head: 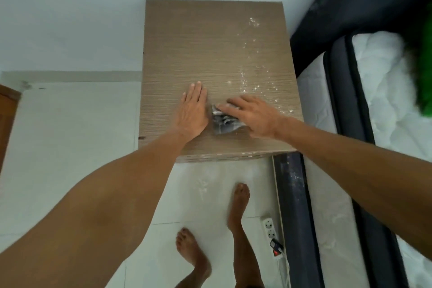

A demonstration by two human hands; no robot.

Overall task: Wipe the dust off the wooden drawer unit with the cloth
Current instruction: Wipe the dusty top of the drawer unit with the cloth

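Head view: left hand [192, 111] flat on drawer unit [187, 37]; right hand [253, 116] presses cloth [222, 124].

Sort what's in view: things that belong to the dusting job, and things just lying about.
Job: wooden drawer unit, cloth under the right hand, white dust, left hand flat on the top.
Lying about: power strip on the floor, mattress.

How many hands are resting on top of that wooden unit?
2. The left hand lies flat on the bare drawer unit top, beside the cloth; the right hand presses on the cloth itself.
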